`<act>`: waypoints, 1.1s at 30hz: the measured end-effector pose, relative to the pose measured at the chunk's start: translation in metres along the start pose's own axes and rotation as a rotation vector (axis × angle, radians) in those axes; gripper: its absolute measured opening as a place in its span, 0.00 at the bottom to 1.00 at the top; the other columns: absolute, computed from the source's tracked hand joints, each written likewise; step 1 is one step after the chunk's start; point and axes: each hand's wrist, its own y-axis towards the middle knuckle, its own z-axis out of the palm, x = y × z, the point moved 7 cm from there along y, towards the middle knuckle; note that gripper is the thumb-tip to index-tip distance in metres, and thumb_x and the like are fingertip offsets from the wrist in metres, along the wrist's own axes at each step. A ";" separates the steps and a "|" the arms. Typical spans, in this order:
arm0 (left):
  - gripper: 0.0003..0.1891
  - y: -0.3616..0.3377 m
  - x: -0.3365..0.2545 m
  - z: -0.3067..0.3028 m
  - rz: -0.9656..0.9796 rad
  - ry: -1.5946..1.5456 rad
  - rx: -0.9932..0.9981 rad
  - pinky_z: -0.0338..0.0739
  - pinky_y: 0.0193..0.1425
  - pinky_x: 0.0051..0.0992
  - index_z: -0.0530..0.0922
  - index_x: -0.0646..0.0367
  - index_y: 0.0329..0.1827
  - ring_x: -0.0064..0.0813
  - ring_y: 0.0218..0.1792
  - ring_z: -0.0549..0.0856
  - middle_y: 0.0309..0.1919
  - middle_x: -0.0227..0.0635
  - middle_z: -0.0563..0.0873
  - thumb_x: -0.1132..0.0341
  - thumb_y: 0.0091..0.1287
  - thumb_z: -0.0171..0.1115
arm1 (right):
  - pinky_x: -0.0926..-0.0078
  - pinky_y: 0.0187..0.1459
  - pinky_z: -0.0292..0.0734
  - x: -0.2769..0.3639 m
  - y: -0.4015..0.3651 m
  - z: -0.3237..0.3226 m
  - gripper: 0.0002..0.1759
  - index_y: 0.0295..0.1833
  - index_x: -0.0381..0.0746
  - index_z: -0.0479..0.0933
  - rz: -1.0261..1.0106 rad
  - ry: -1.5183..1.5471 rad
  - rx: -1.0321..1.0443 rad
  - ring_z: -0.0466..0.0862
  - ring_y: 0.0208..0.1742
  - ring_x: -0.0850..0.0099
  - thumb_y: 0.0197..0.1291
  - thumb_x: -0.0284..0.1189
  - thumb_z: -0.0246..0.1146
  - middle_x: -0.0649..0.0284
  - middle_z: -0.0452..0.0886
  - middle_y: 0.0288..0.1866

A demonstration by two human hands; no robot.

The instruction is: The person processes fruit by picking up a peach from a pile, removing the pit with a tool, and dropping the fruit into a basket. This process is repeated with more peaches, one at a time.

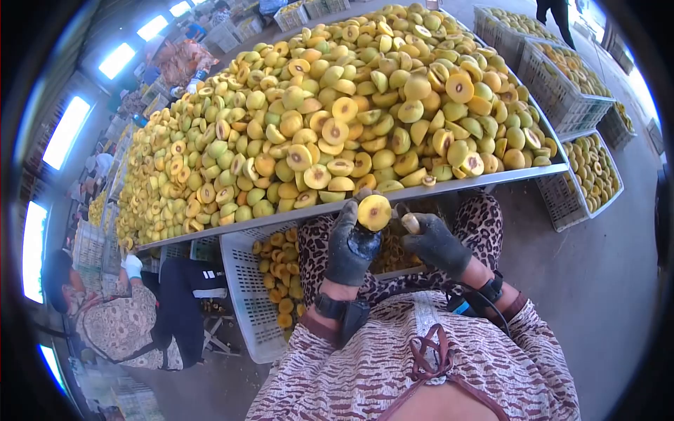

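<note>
In a dark glove, my left hand [353, 245] holds up a halved yellow fruit [374, 212], its cut face and brown centre showing. My right hand [437, 244], also gloved, is closed around a small tool [410, 223] with a pale handle; its tip is close to the right side of the fruit half. Both hands are over my lap, just below the metal edge [337, 208] of a long table. On that table lies a large heap of halved yellow-green fruit [309, 126].
A white crate [246, 295] with fruit halves stands left of my legs. More crates [565, 98] of fruit are at the right. A co-worker [126, 319] sits at the left beside the table. Another person's legs [557, 17] show at the top right.
</note>
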 end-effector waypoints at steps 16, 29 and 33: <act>0.23 0.003 -0.001 0.038 0.262 0.512 0.109 0.82 0.51 0.34 0.76 0.63 0.44 0.36 0.44 0.84 0.42 0.46 0.84 0.51 0.82 0.41 | 0.66 0.51 0.80 -0.039 0.023 0.038 0.18 0.57 0.38 0.77 -0.095 -0.036 0.110 0.86 0.48 0.65 0.68 0.36 0.63 0.53 0.86 0.47; 0.21 0.003 -0.014 0.037 -0.094 -0.144 0.320 0.85 0.48 0.39 0.77 0.58 0.37 0.40 0.41 0.85 0.36 0.42 0.83 0.49 0.79 0.49 | 0.70 0.66 0.69 -0.051 0.000 0.066 0.20 0.64 0.37 0.74 -0.251 0.213 0.740 0.75 0.64 0.71 0.67 0.25 0.62 0.64 0.79 0.62; 0.21 -0.018 -0.105 -0.009 0.262 0.213 0.113 0.83 0.48 0.34 0.79 0.60 0.37 0.41 0.37 0.85 0.34 0.43 0.85 0.51 0.79 0.51 | 0.66 0.50 0.77 -0.003 -0.006 0.048 0.10 0.51 0.38 0.80 -0.857 -0.353 0.521 0.83 0.47 0.64 0.69 0.30 0.60 0.63 0.85 0.47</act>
